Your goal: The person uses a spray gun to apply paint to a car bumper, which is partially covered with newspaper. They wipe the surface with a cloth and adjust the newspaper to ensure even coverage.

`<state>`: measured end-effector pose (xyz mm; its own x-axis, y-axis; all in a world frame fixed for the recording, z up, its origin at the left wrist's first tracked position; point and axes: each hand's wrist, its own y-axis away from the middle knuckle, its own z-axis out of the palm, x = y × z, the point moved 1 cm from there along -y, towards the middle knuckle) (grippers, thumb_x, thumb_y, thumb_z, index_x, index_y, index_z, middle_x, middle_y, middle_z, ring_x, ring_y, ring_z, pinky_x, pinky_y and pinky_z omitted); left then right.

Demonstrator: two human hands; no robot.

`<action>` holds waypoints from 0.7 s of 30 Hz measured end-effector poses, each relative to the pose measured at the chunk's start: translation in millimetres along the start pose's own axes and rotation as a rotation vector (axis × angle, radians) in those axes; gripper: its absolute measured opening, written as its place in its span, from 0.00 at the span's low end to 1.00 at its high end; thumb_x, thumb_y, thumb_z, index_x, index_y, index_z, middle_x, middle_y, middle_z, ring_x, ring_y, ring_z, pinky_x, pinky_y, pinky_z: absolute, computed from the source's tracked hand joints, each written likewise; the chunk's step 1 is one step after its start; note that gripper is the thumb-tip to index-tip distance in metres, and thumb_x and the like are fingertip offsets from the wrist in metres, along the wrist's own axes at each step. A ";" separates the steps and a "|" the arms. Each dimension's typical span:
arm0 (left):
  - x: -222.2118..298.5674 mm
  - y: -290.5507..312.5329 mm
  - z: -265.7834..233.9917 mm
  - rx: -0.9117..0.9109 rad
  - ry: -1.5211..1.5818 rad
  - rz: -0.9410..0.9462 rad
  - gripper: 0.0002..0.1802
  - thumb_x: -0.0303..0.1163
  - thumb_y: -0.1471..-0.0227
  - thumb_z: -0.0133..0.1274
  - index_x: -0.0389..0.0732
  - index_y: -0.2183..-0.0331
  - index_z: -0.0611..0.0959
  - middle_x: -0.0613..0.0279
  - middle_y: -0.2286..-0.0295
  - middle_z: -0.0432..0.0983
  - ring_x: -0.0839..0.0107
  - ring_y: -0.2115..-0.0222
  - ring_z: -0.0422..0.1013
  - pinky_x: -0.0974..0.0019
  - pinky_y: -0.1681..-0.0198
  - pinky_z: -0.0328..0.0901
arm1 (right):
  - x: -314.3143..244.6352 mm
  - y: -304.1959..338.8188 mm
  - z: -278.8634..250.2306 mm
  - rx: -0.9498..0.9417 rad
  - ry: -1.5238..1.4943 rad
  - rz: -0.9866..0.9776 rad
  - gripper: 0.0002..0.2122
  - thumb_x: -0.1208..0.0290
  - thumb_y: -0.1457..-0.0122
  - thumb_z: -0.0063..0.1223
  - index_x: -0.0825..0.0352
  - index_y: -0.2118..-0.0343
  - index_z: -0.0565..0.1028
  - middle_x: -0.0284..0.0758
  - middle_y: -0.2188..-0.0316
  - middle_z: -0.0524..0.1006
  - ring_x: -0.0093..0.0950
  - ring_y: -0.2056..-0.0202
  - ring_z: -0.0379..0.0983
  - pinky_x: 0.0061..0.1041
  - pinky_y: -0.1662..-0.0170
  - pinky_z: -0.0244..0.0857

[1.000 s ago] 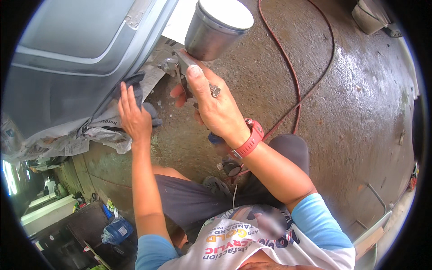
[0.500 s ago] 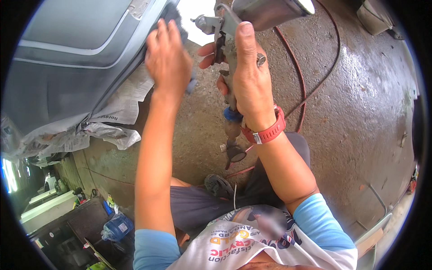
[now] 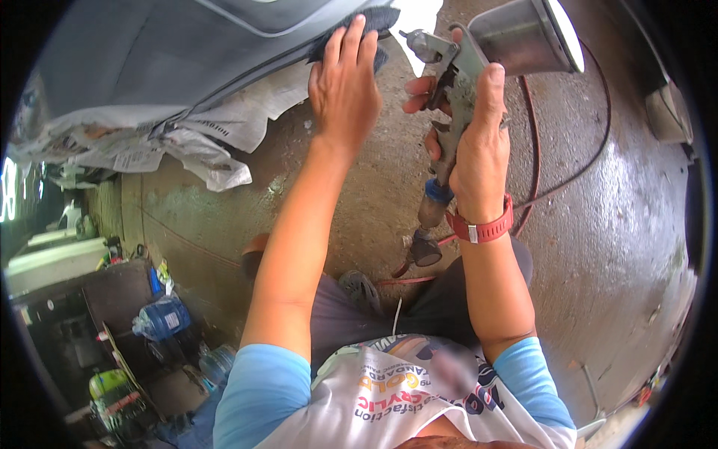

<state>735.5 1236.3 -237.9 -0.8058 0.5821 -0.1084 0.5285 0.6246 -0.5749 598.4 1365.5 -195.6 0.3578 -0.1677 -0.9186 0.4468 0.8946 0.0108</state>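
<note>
My right hand (image 3: 473, 142) grips the handle of a metal spray gun (image 3: 453, 82) with a round silver cup (image 3: 527, 34) on top. A red air hose (image 3: 532, 161) runs from the gun's base across the floor. My left hand (image 3: 344, 86) presses a dark cloth (image 3: 366, 22) flat against the lower edge of a grey car body panel (image 3: 172, 52). The gun's nozzle points toward the panel, just right of my left hand. A red watch sits on my right wrist.
Crumpled newspaper masking (image 3: 194, 142) hangs below the panel at left. The floor is bare rough concrete (image 3: 613, 224). Plastic bottles and clutter (image 3: 161, 318) lie at lower left. My bent knees and a sandal (image 3: 359, 288) are below the hands.
Both hands have moved up and along the panel. The left hand went from the panel's lower edge near the newspaper to pressing the cloth higher up. The gun rose with it.
</note>
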 end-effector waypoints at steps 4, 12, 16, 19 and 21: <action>-48.2 51.4 -8.2 0.007 -0.079 -0.087 0.32 0.19 0.49 0.58 0.44 0.42 0.78 0.59 0.34 0.66 0.52 0.35 0.65 0.51 0.39 0.70 | 5.2 9.0 8.0 -0.127 0.079 0.034 0.38 0.34 0.25 0.27 0.62 0.28 0.66 0.37 0.62 0.83 0.21 0.64 0.81 0.17 0.79 0.62; -170.3 106.0 -29.1 -0.012 -0.117 -0.268 0.27 0.20 0.48 0.62 0.38 0.45 0.77 0.55 0.38 0.64 0.46 0.42 0.71 0.47 0.39 0.69 | 14.8 38.8 36.0 -0.291 0.007 0.125 0.34 0.38 0.23 0.32 0.66 0.36 0.73 0.37 0.61 0.83 0.21 0.63 0.79 0.18 0.77 0.65; -209.0 116.1 -35.4 0.013 -0.092 -0.446 0.22 0.22 0.45 0.62 0.35 0.48 0.79 0.51 0.39 0.66 0.44 0.40 0.69 0.47 0.38 0.67 | 18.0 45.5 43.1 -0.299 0.032 0.153 0.33 0.38 0.23 0.32 0.66 0.38 0.74 0.37 0.61 0.83 0.22 0.63 0.80 0.18 0.77 0.64; -226.2 122.8 -33.5 0.042 -0.088 -0.503 0.21 0.25 0.42 0.59 0.35 0.46 0.79 0.49 0.41 0.70 0.45 0.40 0.69 0.48 0.37 0.66 | 17.5 47.1 42.9 -0.292 0.048 0.141 0.34 0.38 0.23 0.31 0.67 0.39 0.74 0.38 0.60 0.83 0.22 0.63 0.80 0.19 0.77 0.64; -229.5 126.4 -23.8 0.101 -0.018 -0.648 0.22 0.25 0.41 0.58 0.34 0.45 0.79 0.49 0.43 0.73 0.46 0.41 0.71 0.48 0.38 0.67 | 21.1 44.4 38.9 -0.299 0.046 0.126 0.34 0.38 0.23 0.31 0.67 0.38 0.74 0.38 0.60 0.83 0.23 0.63 0.80 0.19 0.77 0.64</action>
<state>993.7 1194.0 -266.4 -0.9575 0.0953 0.2722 -0.0920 0.7935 -0.6015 657.7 1385.6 -199.2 0.3545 -0.0346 -0.9344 0.1386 0.9902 0.0159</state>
